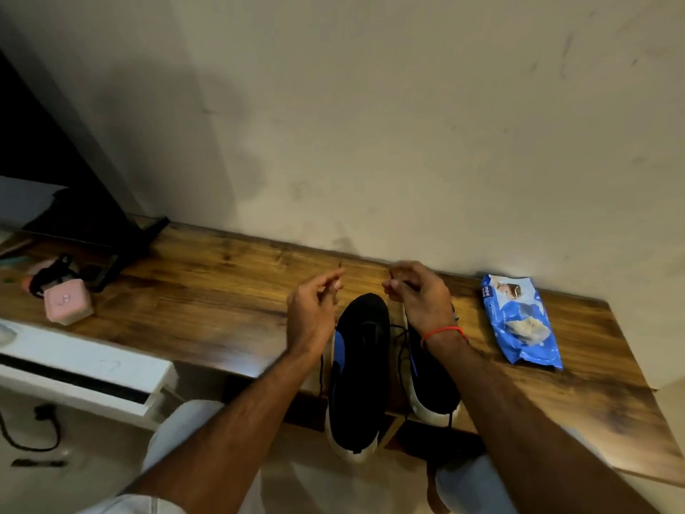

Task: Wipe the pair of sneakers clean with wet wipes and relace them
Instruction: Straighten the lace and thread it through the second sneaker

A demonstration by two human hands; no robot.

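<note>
Two black sneakers with blue side panels and white soles lie side by side on the wooden shelf (pixel 207 291), toes toward the wall. The left sneaker (pixel 361 369) shows fully; the right sneaker (pixel 432 383) is partly under my right forearm. My left hand (pixel 313 315) and my right hand (pixel 420 296) hover above the toes, each pinching an end of a thin black lace (pixel 398 350) that trails down between the shoes. A blue wet wipes pack (pixel 520 322) lies to the right with a wipe poking out of its opening.
The shelf's back edge runs against a beige wall. At its left end stand a pink box (pixel 68 307), a black cord bundle (pixel 50 278) and a dark stand (pixel 122 250). A white unit (pixel 85 369) sits lower left. My knees are below the shelf's front edge.
</note>
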